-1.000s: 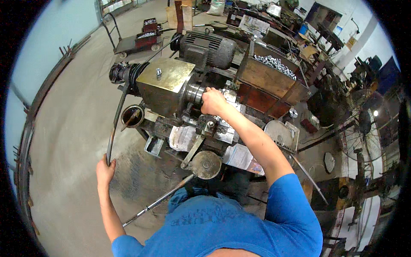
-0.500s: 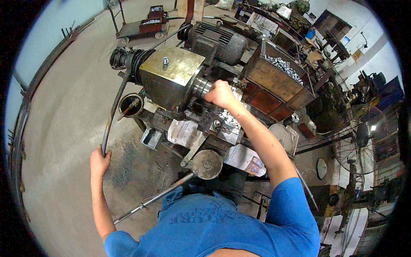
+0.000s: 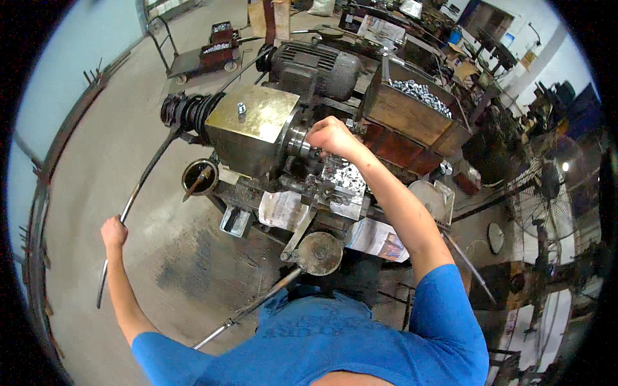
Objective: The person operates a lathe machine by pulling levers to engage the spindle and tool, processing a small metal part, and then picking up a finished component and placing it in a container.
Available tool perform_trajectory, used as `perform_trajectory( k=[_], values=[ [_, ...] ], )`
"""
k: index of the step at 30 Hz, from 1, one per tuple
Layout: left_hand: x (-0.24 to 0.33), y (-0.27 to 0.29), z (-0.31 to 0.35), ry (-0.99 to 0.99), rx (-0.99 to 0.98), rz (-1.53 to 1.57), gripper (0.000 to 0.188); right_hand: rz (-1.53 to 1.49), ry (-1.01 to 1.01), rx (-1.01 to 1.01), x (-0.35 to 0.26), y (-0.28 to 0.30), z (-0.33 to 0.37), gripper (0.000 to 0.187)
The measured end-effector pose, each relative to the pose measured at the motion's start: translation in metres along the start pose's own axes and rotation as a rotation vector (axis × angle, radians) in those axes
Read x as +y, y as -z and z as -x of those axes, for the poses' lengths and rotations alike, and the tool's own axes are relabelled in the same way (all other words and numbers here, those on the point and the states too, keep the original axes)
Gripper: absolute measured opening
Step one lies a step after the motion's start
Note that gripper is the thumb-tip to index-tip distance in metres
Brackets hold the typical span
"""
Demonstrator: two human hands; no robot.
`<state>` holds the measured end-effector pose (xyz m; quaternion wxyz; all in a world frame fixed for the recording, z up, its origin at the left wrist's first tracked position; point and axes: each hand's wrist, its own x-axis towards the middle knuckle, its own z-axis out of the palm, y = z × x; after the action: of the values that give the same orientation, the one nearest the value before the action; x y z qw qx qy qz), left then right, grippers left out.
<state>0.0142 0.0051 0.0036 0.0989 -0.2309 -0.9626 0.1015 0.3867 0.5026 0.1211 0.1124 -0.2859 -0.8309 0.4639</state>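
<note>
My left hand [image 3: 114,231] is wrapped round a long metal lever [image 3: 139,186], whose upper end joins the black ribbed rear of a lathe's headstock [image 3: 244,151]. The lever's lower end sticks out below my fist. At the front of the headstock is the shiny round spindle nose [image 3: 297,139]. Right against it, my right hand [image 3: 333,137] has its fingers curled together; whatever they pinch is hidden. Below that hand, bright metal bits [image 3: 344,175] lie on the machine bed. A small shiny metal fitting [image 3: 241,108] stands on the brass-coloured headstock cover [image 3: 267,109].
A rusty bin [image 3: 402,119] of small metal parts [image 3: 421,96] stands beyond my right hand, beside a dark motor [image 3: 315,67]. A round disc [image 3: 320,253] sits near my waist. Left are a pot [image 3: 199,177] holding a brush, a small tray [image 3: 235,222], and farther off a cart [image 3: 187,64].
My left hand has swung the lever outward to the left and now holds it higher above its end. My right hand stays at the spindle nose, its fingers slightly turned. The view has shifted.
</note>
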Motion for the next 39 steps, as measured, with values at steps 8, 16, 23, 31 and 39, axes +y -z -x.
perform_trajectory(
  k=[8,16,23,31,39],
  values=[
    [0.165,-0.103,0.051,-0.05,-0.014,0.891,0.034,-1.303,0.322,-0.237,0.025,0.056,0.124,0.079],
    [0.284,-0.126,0.044,-0.722,-0.217,0.133,0.028,-1.097,0.232,0.157,0.087,0.095,0.231,0.095],
    [0.28,-0.082,0.045,-0.472,-0.356,0.065,0.03,0.856,-0.689,0.656,0.254,0.163,0.372,0.067],
    [0.18,-0.156,0.074,-0.289,-0.616,0.371,0.042,0.944,-1.227,0.693,0.368,0.131,0.497,0.035],
    [0.157,-0.164,0.133,-0.035,-0.934,0.628,0.039,0.822,-1.099,0.801,0.269,-0.011,0.508,0.045]
  ],
)
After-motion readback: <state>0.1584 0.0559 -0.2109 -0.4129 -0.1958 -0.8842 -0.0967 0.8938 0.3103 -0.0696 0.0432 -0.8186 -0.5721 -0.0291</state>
